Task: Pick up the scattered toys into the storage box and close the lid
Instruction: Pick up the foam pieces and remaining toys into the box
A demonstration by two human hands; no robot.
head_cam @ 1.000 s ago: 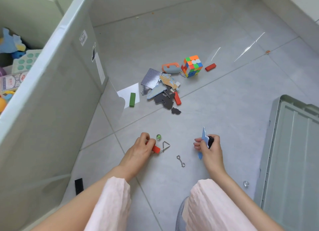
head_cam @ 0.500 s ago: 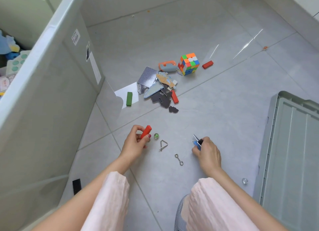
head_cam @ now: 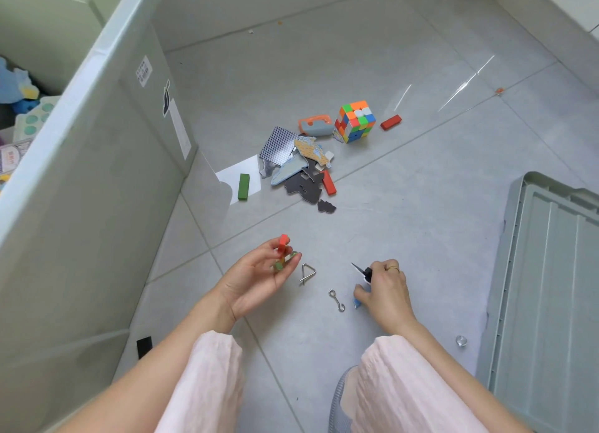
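From my head camera I see my left hand (head_cam: pixel 259 277) raised a little above the floor (head_cam: pixel 405 206), palm up, its fingers curled around a red block (head_cam: pixel 283 243) and a small green marble (head_cam: pixel 278 266). My right hand (head_cam: pixel 385 287) is low at the floor, fingers closed on a thin blue piece (head_cam: pixel 357 301) and something black (head_cam: pixel 367 271). Between my hands lie a metal triangle (head_cam: pixel 305 273) and a metal hook (head_cam: pixel 336 300); I think both are light, stiff and a bit slippery on the tile, so I would pinch them at a corner or an end. A clear marble (head_cam: pixel 461 340) near the lid (head_cam: pixel 551 287) may roll away. The storage box (head_cam: pixel 97 141) stands open at my left, and further away lie the puzzle cube (head_cam: pixel 356 121), flat puzzle pieces (head_cam: pixel 301 173) and a green block (head_cam: pixel 243 186). Half a second ago the green marble was still on the floor beside my left hand; now it is in my fingers, and this hand has turned more palm up.
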